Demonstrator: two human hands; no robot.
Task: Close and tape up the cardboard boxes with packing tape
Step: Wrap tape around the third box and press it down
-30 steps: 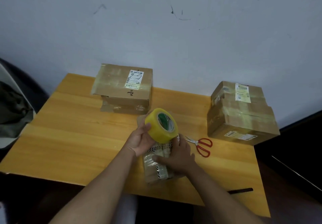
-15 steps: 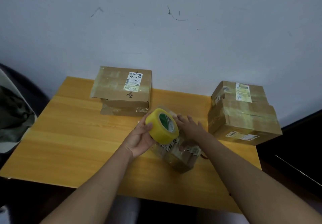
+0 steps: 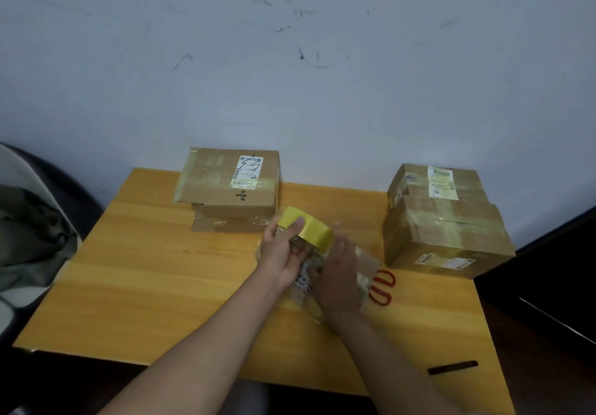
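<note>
Left hand (image 3: 283, 250) is gripping the yellow tape roll (image 3: 306, 228) above the small box (image 3: 364, 264), while right hand (image 3: 338, 272) is lying flat on it, fingers straight.

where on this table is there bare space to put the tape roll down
The table's left half, in front of the left box stack, is bare. It is crowded between the small box, scissors and right box stack.
</note>
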